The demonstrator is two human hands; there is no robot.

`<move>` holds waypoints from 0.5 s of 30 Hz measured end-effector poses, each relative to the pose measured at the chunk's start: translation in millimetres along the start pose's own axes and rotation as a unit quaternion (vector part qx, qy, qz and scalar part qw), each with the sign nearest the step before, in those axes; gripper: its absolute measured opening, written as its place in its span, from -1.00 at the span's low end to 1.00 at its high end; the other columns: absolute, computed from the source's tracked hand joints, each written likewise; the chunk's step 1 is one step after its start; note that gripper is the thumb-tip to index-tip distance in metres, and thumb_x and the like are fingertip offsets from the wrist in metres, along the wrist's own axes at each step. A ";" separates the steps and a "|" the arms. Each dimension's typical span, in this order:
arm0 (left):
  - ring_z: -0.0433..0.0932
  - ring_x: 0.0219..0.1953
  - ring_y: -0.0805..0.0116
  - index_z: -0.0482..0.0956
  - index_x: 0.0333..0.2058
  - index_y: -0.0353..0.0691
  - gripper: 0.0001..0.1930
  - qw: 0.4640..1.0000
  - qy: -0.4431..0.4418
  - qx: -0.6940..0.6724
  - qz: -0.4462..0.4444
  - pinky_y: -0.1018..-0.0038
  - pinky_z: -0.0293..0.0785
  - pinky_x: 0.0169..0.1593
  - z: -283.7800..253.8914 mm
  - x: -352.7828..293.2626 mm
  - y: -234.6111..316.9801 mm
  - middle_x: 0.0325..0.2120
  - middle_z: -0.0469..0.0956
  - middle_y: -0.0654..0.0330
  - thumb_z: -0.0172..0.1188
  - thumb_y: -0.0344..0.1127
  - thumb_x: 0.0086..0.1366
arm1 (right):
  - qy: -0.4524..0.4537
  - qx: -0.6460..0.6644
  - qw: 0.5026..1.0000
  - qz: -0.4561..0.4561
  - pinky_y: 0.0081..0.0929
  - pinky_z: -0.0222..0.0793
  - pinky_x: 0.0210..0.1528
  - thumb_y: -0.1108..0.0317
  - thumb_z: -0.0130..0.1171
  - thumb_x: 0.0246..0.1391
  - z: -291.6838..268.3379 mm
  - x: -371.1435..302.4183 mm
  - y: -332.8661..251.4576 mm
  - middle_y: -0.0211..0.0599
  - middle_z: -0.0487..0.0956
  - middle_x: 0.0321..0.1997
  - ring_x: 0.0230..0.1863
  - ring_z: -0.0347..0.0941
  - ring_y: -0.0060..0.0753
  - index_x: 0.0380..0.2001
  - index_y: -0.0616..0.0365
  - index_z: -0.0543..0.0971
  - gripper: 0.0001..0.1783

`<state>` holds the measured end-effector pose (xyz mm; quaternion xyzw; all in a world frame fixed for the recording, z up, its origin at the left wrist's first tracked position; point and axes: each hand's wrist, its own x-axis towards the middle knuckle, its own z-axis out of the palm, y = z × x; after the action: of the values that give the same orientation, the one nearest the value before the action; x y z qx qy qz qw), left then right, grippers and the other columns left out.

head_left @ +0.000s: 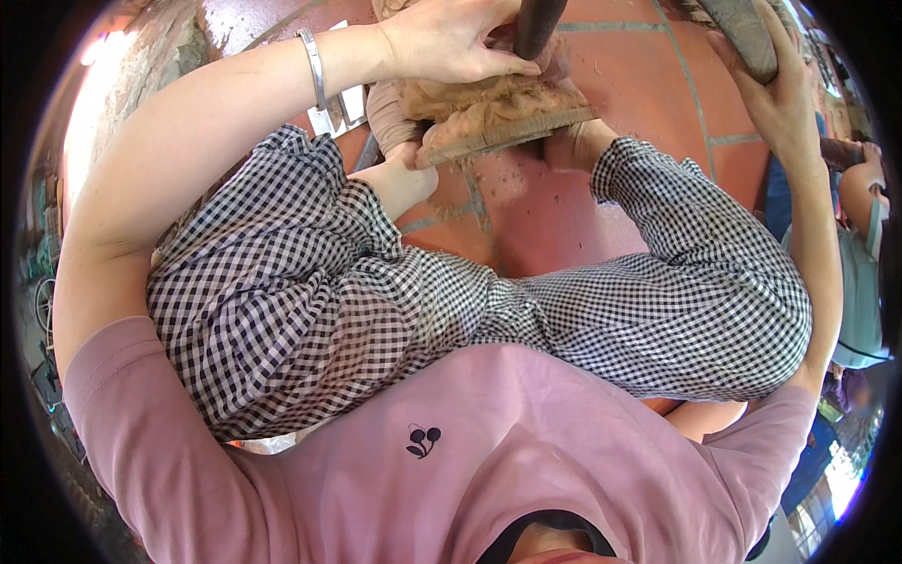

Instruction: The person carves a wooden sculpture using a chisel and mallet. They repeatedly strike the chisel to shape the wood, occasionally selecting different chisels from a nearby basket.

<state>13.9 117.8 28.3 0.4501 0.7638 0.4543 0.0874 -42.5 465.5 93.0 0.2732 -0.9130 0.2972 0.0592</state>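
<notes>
Carved wooden block (503,120), top centre, ridged, pale-brown, between bare feet (387,117); may skid if they slacken on hard red tiles (625,89). Left hand (451,42) above, fingers round dark, rounded rod (538,26); glancing blow could bruise them. Right hand (782,103), upper right, grips blunt, smooth club (747,38).

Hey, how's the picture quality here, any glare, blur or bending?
Head view: glare whitens the far left and lower right edges; head view: the floor tiles shine in places, with a dark shadow under the carved wood; head view: fisheye bending leaves black corners, and the cluttered right rim looks soft.
</notes>
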 end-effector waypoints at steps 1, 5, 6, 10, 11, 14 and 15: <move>0.58 -0.38 0.20 0.50 -0.37 -0.21 -0.87 1.000 -0.005 0.004 -0.017 0.36 0.49 -0.24 -0.2 -0.5 -2.1 -0.42 0.57 0.16 0.27 -0.36 0.14 | 0.019 -0.079 0.996 -0.039 -0.36 0.31 0.19 0.60 0.31 -0.09 17.0 -9.1 -53.2 -0.06 0.53 0.10 0.16 0.46 -0.21 0.18 0.25 0.38 -0.32; 0.60 -0.38 0.22 0.54 -0.35 -0.21 -0.87 0.999 0.025 0.022 -0.042 0.38 0.49 -0.25 0.4 -8.5 -7.5 -0.42 0.59 0.14 0.27 -0.34 0.16 | 0.060 -0.128 0.981 -0.131 -0.35 0.30 0.20 0.58 0.35 -0.10 33.9 -13.4 -79.1 -0.05 0.53 0.09 0.17 0.44 -0.23 0.19 0.25 0.38 -0.29; 0.60 -0.38 0.22 0.55 -0.35 -0.22 -0.88 0.997 0.030 0.028 -0.058 0.38 0.49 -0.26 -0.5 -8.6 -7.6 -0.43 0.59 0.14 0.26 -0.34 0.17 | 0.078 -0.118 0.981 -0.132 -0.35 0.30 0.21 0.57 0.36 -0.10 33.5 -14.2 -78.3 -0.05 0.53 0.09 0.17 0.44 -0.23 0.19 0.25 0.38 -0.29; 0.60 -0.41 0.22 0.57 -0.36 -0.23 -0.86 0.998 0.036 0.018 -0.047 0.39 0.50 -0.29 3.2 -2.7 -8.7 -0.46 0.59 0.11 0.27 -0.31 0.18 | -0.094 0.062 0.981 0.157 -0.32 0.31 0.21 0.56 0.36 -0.09 -8.8 17.2 -71.7 -0.04 0.53 0.10 0.17 0.44 -0.20 0.18 0.24 0.39 -0.31; 0.60 -0.42 0.21 0.57 -0.37 -0.24 -0.85 0.999 0.036 0.011 -0.032 0.38 0.50 -0.30 4.1 -1.8 -8.0 -0.48 0.59 0.09 0.27 -0.29 0.18 | -0.116 0.035 0.982 0.143 -0.31 0.32 0.20 0.57 0.35 -0.09 -10.5 18.6 -72.3 -0.03 0.54 0.09 0.17 0.45 -0.19 0.17 0.24 0.40 -0.32; 0.60 -0.44 0.15 0.57 -0.37 -0.24 -0.81 0.978 -0.037 0.136 -0.151 0.35 0.49 -0.32 -0.6 -5.6 6.4 -0.48 0.59 0.05 0.29 -0.25 0.16 | 0.022 -0.240 0.955 -0.176 -0.29 0.36 0.18 0.59 0.31 -0.08 24.7 -9.8 -65.9 -0.01 0.55 0.09 0.15 0.48 -0.14 0.16 0.24 0.41 -0.35; 0.59 -0.44 0.13 0.56 -0.37 -0.24 -0.80 0.982 -0.010 0.139 -0.125 0.34 0.49 -0.33 0.9 -13.1 2.2 -0.49 0.58 0.04 0.29 -0.24 0.16 | 0.028 -0.206 0.963 -0.169 -0.29 0.37 0.17 0.60 0.30 -0.08 32.2 -7.2 -63.0 0.00 0.55 0.08 0.14 0.48 -0.12 0.15 0.25 0.41 -0.36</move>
<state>23.3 108.7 25.9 0.3636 0.8689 0.3244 0.0873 -1.0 407.9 96.8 0.3974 -0.8929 0.0958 0.1887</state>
